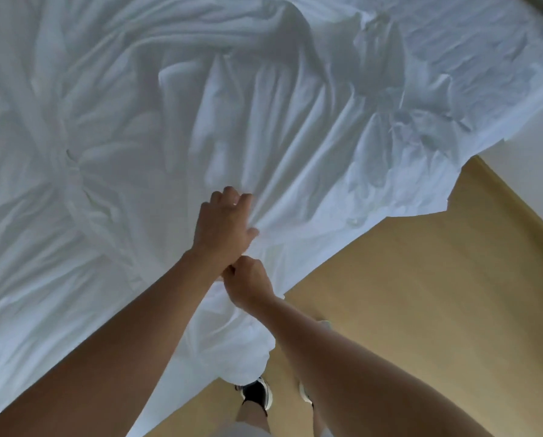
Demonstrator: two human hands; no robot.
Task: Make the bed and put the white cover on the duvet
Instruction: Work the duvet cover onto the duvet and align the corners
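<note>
Head view, from where I stand at the bedside: the person's left hand [224,220] is reached a little way in from the edge, fingers curled down into the white cover [295,137], with creases fanning out from that grip. The right hand [248,285] is just below it, almost touching the left wrist. It is closed in a fist on the cloth right where it drops over the side of the bed [535,143].

Under the hands a puffy bunch of white fabric [232,351] hangs toward the wooden floor [421,310], above the person's shoes [257,394]. The rest of the cover lies across the bed in deep folds and ridges, and its crinkled far edge overhangs the corner.

I cannot pick out the duvet; everything is white, so I can't say whether it is already inside. My guess is that the work is somewhere in the middle. The cover is on the bed, but nothing is pulled flat, squared to the edges or smoothed, and that remains to be done.
</note>
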